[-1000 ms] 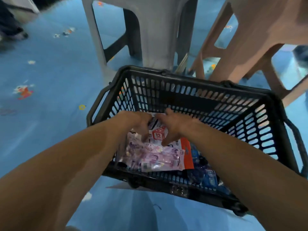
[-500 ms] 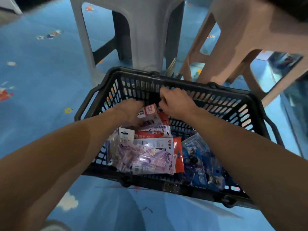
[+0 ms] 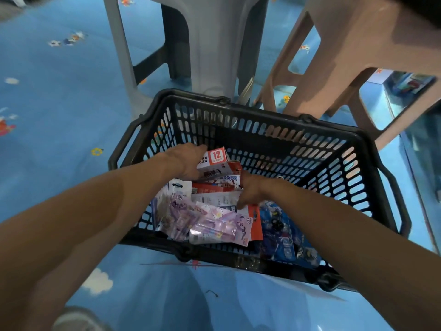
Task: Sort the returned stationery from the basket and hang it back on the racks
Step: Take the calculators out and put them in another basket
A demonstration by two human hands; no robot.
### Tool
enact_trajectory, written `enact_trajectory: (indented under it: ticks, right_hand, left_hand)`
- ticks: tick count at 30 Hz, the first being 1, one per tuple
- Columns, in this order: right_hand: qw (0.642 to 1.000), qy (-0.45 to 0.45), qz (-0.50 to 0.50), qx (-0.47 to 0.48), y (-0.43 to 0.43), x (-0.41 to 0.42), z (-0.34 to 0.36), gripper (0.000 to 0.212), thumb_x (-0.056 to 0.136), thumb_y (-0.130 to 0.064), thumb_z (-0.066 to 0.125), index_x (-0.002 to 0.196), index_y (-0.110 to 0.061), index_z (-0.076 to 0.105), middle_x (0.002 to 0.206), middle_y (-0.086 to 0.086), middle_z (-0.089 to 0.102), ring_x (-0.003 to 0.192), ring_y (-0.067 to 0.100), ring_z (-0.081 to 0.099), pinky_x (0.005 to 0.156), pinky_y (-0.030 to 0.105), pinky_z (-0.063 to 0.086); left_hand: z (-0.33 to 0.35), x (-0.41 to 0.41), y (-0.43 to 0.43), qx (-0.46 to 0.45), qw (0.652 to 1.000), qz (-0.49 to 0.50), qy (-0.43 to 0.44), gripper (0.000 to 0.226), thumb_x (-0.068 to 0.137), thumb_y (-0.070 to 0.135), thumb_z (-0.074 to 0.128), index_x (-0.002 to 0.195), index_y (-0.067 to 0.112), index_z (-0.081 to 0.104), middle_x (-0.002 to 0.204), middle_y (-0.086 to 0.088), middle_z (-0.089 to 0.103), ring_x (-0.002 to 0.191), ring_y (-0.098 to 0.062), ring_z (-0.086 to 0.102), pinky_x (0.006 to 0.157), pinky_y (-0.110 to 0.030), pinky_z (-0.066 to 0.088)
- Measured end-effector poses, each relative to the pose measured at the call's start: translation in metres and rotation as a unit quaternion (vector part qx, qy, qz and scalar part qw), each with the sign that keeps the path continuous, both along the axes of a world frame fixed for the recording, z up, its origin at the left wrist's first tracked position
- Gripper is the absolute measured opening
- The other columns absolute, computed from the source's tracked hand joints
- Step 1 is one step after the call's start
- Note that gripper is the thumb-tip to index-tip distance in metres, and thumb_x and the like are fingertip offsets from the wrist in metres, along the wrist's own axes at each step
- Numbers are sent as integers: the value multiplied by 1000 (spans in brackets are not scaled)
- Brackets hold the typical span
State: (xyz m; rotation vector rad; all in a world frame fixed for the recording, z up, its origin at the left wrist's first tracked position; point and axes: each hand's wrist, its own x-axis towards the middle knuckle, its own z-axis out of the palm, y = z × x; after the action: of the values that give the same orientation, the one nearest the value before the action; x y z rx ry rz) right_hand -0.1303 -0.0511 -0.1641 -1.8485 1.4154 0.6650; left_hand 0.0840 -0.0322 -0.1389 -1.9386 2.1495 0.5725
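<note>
Head camera: a person's two bare hands reach into a black slotted-plastic basket [image 3: 262, 130] set on a glossy blue patterned floor [image 3: 59, 91]. The left hand [image 3: 185, 161], at ten o'clock in the basket, grips a small red-and-white cardboard box [image 3: 218, 163] marked "12", tilted above the pile. The right hand [image 3: 250, 189], near the centre, bends its fingers onto flat white carded packs [image 3: 214, 199]; whether it pinches one cannot be told. A crinkly purple packet [image 3: 207, 220] lies at seven o'clock, blue blister packs [image 3: 274, 225] at five. A moulded grey stool [image 3: 214, 44] and a pink stool [image 3: 346, 56] stand beyond the rim at twelve and one.
</note>
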Motion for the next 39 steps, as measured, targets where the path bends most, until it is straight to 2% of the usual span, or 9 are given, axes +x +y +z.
enact_trajectory:
  ticks: [3, 7, 15, 19, 23, 27, 32, 36, 39]
  right_hand:
    - [998, -1, -11, 56, -1, 0, 14, 56, 82, -19, 83, 126, -19, 48, 110, -3, 63, 99, 18, 66, 94, 38, 57]
    - [988, 13, -42, 150, -8, -5, 37, 31, 85, -24, 81, 113, -17, 67, 103, 2, 77, 80, 12, 67, 64, 22, 51]
    - [949, -169, -231, 133, -14, -21, 87, 33, 91, -5, 71, 122, -3, 60, 113, 18, 75, 107, 33, 72, 99, 52, 55]
    - [897, -269, -350, 34, -13, -26, 99, 22, 92, -20, 74, 110, -10, 67, 96, 7, 78, 86, 18, 75, 71, 31, 60]
    - [855, -293, -426, 49, -5, -26, 108, 9, 97, -19, 66, 95, -10, 66, 69, 4, 76, 57, 14, 73, 45, 24, 56]
    - [816, -324, -476, 47, -3, -33, 115, 16, 99, -25, 59, 91, -12, 65, 72, 6, 75, 55, 19, 73, 35, 18, 44]
    - [804, -298, -507, 90, -5, -37, 124, 23, 96, -29, 55, 97, -9, 67, 80, 9, 76, 57, 19, 69, 35, 15, 43]
    - [794, -289, -523, 107, -8, -40, 127, 36, 92, -42, 65, 103, -8, 73, 94, 9, 77, 68, 17, 68, 37, 15, 45]
    - [786, -294, -531, 116, -11, -38, 125, 37, 91, -44, 64, 105, -10, 74, 84, 10, 76, 54, 16, 65, 37, 15, 45]
  left_hand:
    - [2, 2, 1, -7, 1000, -9, -7, 40, 92, 37, 73, 119, 21, 47, 101, 0, 57, 90, -21, 59, 72, -33, 46]
    - [5, 4, 3, -31, 999, -18, -12, 36, 91, 42, 71, 111, 24, 47, 99, -1, 60, 85, -22, 61, 68, -33, 47]
    - [37, -2, 8, -70, 995, 4, 68, 36, 93, 39, 68, 108, 18, 43, 100, -8, 60, 85, -27, 59, 67, -34, 45]
    - [56, -12, 14, -134, 985, 11, 108, 39, 92, 43, 70, 106, 21, 41, 91, 0, 56, 77, -18, 55, 63, -34, 41]
    - [66, -22, 20, -173, 975, -5, 137, 36, 90, 37, 70, 106, 22, 42, 90, 1, 59, 76, -14, 58, 61, -34, 47]
    - [72, -40, 30, -230, 958, -35, 166, 40, 89, 34, 70, 107, 22, 36, 85, 6, 50, 73, -12, 54, 59, -30, 41]
    - [77, -43, 34, -169, 950, 15, 263, 38, 95, 35, 66, 118, 21, 39, 94, 3, 62, 81, -17, 65, 61, -30, 47]
    - [84, -43, 43, -96, 930, 20, 355, 72, 86, 44, 70, 146, 25, 34, 109, 3, 67, 96, -18, 68, 84, -44, 59]
    - [80, -50, 49, -148, 955, -17, 258, 103, 67, 55, 87, 148, 26, 30, 112, 7, 63, 94, -12, 66, 80, -32, 59]
